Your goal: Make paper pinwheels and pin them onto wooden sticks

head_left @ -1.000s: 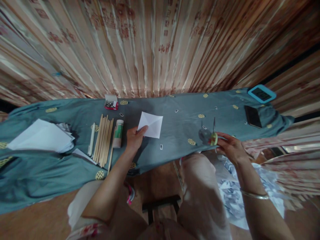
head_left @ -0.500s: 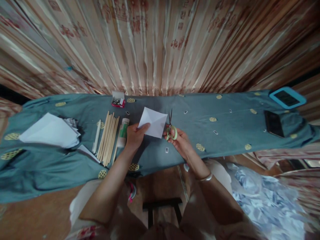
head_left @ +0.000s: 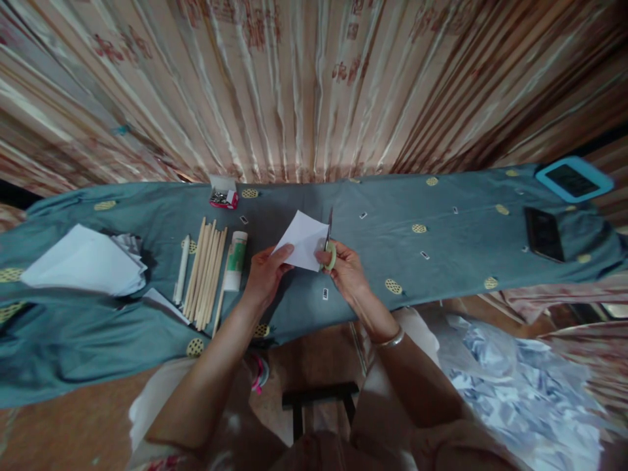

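Pleated beige curtains (head_left: 294,98) with reddish print hang behind; long bench (head_left: 383,242) in front, draped in teal cloth (head_left: 471,242) with yellow pineapple motifs (head_left: 393,286). Square white paper sheet (head_left: 303,237), creased, is held up over the middle of the bench. Left hand (head_left: 265,278) pinches its lower-left edge, thumb on top, probably to steady it while leaving the rest exposed. Right hand (head_left: 350,275) grips pale-green-handled metal scissors (head_left: 333,255), blades pointing away from the body, likely for control; they sit at the sheet's right corner, can't tell if paper is between them. Supplies grouped left, presumably for easy reach: flat stack of white papers (head_left: 81,261), narrow white paper piece (head_left: 164,304), slim white pen-like tool (head_left: 182,269), pale wooden sticks (head_left: 203,271) laid side by side, maybe for tidiness, white-and-green cylindrical tube (head_left: 236,261), small red-and-white box (head_left: 223,196) of metal bits, lid up. Far right, black phone (head_left: 543,234) and blue-framed display (head_left: 574,178), seemingly out of the way. Counts: one sheet held, one scissors, one tube, one pen-like tool, one box, one phone, one display; sticks roughly ten, overlapping, one just beside the tube; stack layers uncountable. Crumpled white heap (head_left: 530,392) below bench at right, pieces uncountable.
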Tool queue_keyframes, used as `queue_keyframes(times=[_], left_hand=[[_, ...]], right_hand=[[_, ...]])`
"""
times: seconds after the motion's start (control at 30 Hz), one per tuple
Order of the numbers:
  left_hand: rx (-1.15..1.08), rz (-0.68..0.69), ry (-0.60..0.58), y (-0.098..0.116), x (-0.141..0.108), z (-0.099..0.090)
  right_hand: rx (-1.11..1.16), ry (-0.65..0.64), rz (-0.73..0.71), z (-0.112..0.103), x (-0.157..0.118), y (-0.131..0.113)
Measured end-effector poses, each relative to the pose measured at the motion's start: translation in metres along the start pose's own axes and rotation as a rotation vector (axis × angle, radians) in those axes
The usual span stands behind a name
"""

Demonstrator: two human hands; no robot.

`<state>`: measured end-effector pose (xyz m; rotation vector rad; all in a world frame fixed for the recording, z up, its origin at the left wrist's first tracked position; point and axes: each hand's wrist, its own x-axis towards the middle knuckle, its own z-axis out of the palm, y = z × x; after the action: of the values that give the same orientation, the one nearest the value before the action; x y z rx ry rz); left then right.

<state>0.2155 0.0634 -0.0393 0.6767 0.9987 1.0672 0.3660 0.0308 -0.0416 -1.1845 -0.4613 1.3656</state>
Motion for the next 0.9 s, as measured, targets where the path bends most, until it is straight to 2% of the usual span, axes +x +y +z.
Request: queue_keyframes(times=[0.17, 0.27, 0.4, 0.53, 0.63, 0.9], left_hand=[[-0.012, 0.019, 0.095, -0.004, 0.0, 0.003], [-0.039, 0.069, 0.141, 0.002, 0.005, -0.002], [-0.048, 0.122, 0.197, 0.015, 0.011, -0.01], [-0.064, 0.126, 0.183, 0.017, 0.011, -0.009], [-0.064, 0.085, 0.162, 0.014, 0.009, -0.005], [-0.056, 0.032, 0.156, 0.012, 0.008, -0.005]], right_hand=[[-0.013, -0.028, 0.016, 0.005, -0.003, 0.002], [-0.084, -0.123, 0.016, 0.0, -0.011, 0.002], [-0.233, -0.296, 0.042, -0.017, -0.027, -0.001], [-0.323, -0.429, 0.105, -0.033, -0.041, -0.002], [-0.34, -0.485, 0.128, -0.036, -0.044, -0.001], [-0.335, -0.502, 0.138, -0.032, -0.04, 0.002]])
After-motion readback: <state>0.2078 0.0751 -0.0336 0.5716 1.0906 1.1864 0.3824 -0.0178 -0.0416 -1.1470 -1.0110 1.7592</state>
